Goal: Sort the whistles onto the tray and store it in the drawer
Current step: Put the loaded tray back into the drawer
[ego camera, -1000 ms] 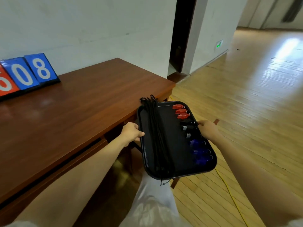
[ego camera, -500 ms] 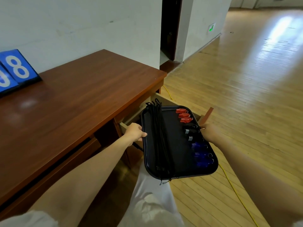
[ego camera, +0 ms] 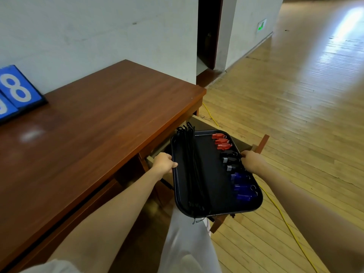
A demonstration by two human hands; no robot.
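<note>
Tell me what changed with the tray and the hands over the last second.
The tray moved from beside the front edge of the table to over the open drawer, now showing beneath it. Nothing was let go: left hand and right hand keep their grip on its opposite rims. The red whistles, black whistles, blue whistles and black cords lie as before.

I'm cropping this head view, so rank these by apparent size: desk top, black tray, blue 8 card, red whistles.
Desk top, largest.
Black tray, nearer the camera.
Blue 8 card, farther off, so its true size is unsure.
Red whistles, smallest as a group.
</note>
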